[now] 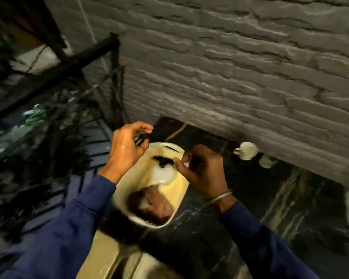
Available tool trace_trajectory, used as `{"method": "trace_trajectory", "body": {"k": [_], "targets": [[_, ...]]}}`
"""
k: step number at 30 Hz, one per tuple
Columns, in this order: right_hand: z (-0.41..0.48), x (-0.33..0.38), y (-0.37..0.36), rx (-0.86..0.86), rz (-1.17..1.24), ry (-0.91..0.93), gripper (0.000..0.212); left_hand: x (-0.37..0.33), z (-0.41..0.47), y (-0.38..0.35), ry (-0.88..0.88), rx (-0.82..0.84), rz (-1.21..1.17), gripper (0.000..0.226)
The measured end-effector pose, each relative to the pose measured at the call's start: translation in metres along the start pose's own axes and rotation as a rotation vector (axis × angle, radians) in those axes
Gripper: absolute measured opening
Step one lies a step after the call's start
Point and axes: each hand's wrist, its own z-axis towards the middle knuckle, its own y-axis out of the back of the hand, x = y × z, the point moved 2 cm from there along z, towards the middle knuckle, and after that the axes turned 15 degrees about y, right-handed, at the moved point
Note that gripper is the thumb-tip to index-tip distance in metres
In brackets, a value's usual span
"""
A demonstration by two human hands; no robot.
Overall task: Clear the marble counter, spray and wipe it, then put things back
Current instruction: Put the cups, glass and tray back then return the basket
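Head view is showing clearing seemingly underway: left hand pinching a dark item above the basket, right hand curled, grip unclear; lifting the basket away probably comes next.

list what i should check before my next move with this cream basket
1. basket held: ok, right hand pinches its far rim
2. left hand free: not ok, it grips a small dark item
3. contents inside: ok, reddish-brown block and white lump lie in the basket
4. marble counter cleared: not ok, white jug and pale cup stand by the wall
5. basket resting or lifted: cannot tell
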Motion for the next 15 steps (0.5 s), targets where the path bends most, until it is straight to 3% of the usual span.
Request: {"method": "trace_trajectory", "body": {"k": [4,7,12,15], "targets": [[0.001,0.102,-0.101,0.126,0.144,0.041,0.024,0.093,-0.063,0.102,0.122,-0.082,-0.002,0.026],[-0.018,0.154,-0.185,0.268,0.121,0.154,0.024,0.180,-0.120,0.149,0.284,-0.136,0.066,0.023],[-0.082,0.174,-0.311,0.667,0.142,0.101,0.017,0.321,-0.218,0.181,0.745,-0.083,0.207,0.034],[-0.124,0.163,-0.375,0.914,0.105,0.049,0.025,0.377,-0.270,0.181,0.954,-0.108,0.190,0.034]]}}
